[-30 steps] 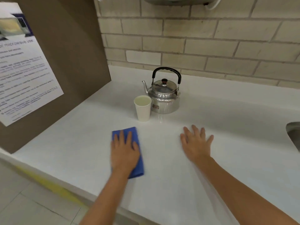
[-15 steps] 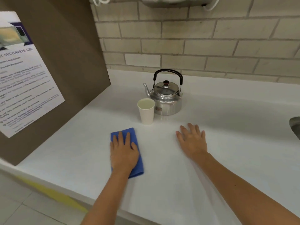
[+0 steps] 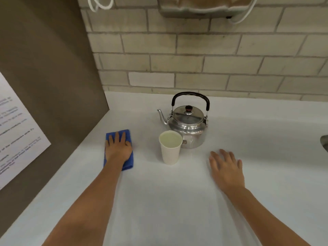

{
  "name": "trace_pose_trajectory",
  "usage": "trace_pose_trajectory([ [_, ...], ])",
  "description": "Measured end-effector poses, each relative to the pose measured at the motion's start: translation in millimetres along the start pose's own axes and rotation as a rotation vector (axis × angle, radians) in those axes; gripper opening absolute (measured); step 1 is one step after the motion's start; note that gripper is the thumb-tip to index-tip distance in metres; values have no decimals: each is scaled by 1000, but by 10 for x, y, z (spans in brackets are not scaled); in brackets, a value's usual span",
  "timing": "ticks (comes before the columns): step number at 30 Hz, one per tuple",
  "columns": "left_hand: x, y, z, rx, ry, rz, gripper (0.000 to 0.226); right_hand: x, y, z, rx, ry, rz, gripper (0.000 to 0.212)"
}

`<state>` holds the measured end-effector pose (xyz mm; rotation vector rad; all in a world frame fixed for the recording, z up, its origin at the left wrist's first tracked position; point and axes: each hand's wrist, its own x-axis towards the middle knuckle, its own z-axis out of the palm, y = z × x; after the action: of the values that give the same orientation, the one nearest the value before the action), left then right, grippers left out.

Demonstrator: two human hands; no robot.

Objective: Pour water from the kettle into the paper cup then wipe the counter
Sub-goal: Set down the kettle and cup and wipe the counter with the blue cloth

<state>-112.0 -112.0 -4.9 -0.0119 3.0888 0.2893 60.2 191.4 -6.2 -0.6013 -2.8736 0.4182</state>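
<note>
A steel kettle (image 3: 189, 126) with a black handle stands upright on the white counter (image 3: 170, 196), spout pointing left. Just in front of it stands a white paper cup (image 3: 170, 151) filled with water. My left hand (image 3: 118, 148) presses flat on a folded blue cloth (image 3: 128, 162), left of the cup and close to the brown side panel. My right hand (image 3: 226, 168) lies flat on the counter with fingers spread, to the right of the cup and holding nothing.
A brown side panel (image 3: 53, 89) with a printed notice (image 3: 16, 132) closes off the left. A brick wall (image 3: 204, 55) runs along the back, with a dispenser (image 3: 204, 6) above. A sink edge (image 3: 324, 142) shows at the far right.
My left hand has slid the blue cloth forward and left, from in front of the cup to beside it near the panel. My right hand stays flat on the counter.
</note>
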Motion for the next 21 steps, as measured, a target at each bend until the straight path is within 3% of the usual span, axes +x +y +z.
trace_pose_trajectory([
  [7, -117, 578, 168, -4, -7, 304, 53, 57, -191, -38, 34, -28, 100, 39],
  [12, -298, 277, 228, -33, 68, 276, 53, 62, -244, -64, 38, -19, 129, 39],
  [21, 181, 246, 126, -9, -60, 259, 53, 165, -261, -98, 24, -54, 156, 38],
])
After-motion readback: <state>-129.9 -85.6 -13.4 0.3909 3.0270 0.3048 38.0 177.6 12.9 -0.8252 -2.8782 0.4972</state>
